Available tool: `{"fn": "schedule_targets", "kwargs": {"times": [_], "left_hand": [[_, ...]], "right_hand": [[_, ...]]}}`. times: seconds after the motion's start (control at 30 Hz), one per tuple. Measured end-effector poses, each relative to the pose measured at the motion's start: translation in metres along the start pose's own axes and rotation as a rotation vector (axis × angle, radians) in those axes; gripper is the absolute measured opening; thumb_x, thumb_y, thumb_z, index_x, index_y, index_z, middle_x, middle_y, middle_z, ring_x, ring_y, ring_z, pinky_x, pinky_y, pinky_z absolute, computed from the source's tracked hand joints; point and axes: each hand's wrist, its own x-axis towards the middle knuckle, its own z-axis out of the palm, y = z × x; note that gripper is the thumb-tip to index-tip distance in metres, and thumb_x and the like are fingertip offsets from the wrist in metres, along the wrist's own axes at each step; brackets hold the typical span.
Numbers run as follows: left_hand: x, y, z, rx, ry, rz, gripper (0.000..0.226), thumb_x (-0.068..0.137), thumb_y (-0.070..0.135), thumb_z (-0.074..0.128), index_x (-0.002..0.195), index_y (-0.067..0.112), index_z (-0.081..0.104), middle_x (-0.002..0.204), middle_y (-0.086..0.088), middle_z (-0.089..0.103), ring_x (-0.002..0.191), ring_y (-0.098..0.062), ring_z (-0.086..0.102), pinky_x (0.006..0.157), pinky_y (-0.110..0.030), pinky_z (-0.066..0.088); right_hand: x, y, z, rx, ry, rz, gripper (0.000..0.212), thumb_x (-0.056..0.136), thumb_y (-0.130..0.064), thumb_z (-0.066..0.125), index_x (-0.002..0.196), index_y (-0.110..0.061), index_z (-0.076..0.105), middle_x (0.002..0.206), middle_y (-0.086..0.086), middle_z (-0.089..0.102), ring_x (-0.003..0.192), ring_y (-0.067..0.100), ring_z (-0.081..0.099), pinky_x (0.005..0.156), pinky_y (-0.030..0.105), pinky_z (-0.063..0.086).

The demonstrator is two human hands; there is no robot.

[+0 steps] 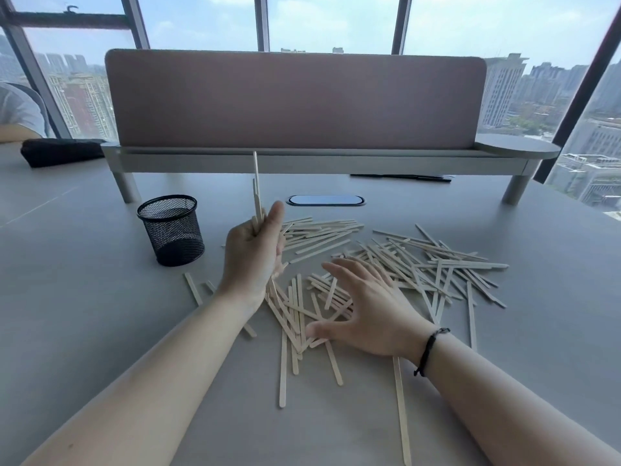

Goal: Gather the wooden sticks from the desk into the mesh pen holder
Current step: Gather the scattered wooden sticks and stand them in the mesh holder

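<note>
Many pale wooden sticks point(396, 260) lie scattered across the grey desk point(100, 331), in front of me and to the right. A black mesh pen holder point(171, 230) stands upright at the left of the pile and looks empty. My left hand point(252, 253) is raised just right of the holder, fist closed around a few sticks point(257, 193) that point straight up. My right hand point(366, 304) hovers low over the near part of the pile, fingers spread, thumb touching sticks, holding nothing.
A pink divider panel on a grey raised shelf point(302, 159) runs across the back of the desk. A cable port point(326, 200) sits behind the pile. A black pouch point(60, 151) and another person's arm point(15, 131) are at far left. Black pens point(400, 177) lie under the shelf.
</note>
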Motion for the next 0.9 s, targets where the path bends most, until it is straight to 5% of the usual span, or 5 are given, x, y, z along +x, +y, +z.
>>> {"fn": "schedule_targets", "kwargs": {"times": [0.13,0.33,0.57,0.67,0.9], "left_hand": [[-0.002,-0.006,0.002,0.070,0.000,0.009,0.058,0.097,0.029,0.067,0.051,0.007,0.039,0.041,-0.003,0.034,0.037,-0.020,0.032,0.050,-0.031,0.037],[-0.007,-0.009,0.007,0.129,-0.081,0.010,0.056,0.090,0.041,0.065,0.047,0.018,0.037,0.043,-0.002,0.029,0.039,-0.020,0.029,0.052,-0.036,0.035],[-0.012,-0.017,0.007,0.209,-0.143,0.021,0.060,0.098,0.047,0.059,0.052,0.013,0.042,0.044,0.001,0.033,0.043,-0.020,0.030,0.054,-0.038,0.029],[-0.011,-0.015,0.006,0.179,-0.117,-0.005,0.059,0.100,0.047,0.057,0.051,0.018,0.040,0.045,0.002,0.032,0.043,-0.019,0.029,0.054,-0.040,0.028],[-0.010,-0.018,0.004,0.177,-0.094,-0.020,0.058,0.098,0.053,0.054,0.053,0.018,0.042,0.045,0.006,0.032,0.043,-0.017,0.029,0.057,-0.040,0.029]], "right_hand": [[0.002,0.001,0.003,-0.099,-0.097,-0.005,0.121,0.055,-0.100,0.044,0.156,-0.041,0.015,0.165,-0.012,0.014,0.152,0.011,-0.001,0.123,0.037,-0.002],[0.009,0.002,0.005,-0.144,-0.002,-0.021,0.100,0.062,-0.099,0.039,0.145,-0.043,0.040,0.146,-0.015,0.038,0.138,0.014,0.028,0.116,0.034,0.019],[0.016,0.002,0.009,-0.097,0.115,-0.015,0.082,0.070,-0.088,0.052,0.135,-0.038,0.052,0.116,-0.011,0.048,0.104,0.015,0.054,0.075,0.029,0.038],[0.015,0.003,0.009,-0.038,0.121,-0.020,0.089,0.066,-0.087,0.056,0.138,-0.035,0.049,0.114,-0.010,0.046,0.098,0.014,0.055,0.082,0.034,0.050],[0.010,0.013,0.008,-0.001,0.061,0.024,0.076,0.073,-0.078,0.062,0.132,-0.030,0.060,0.136,-0.013,0.048,0.117,0.010,0.053,0.098,0.026,0.043]]}}
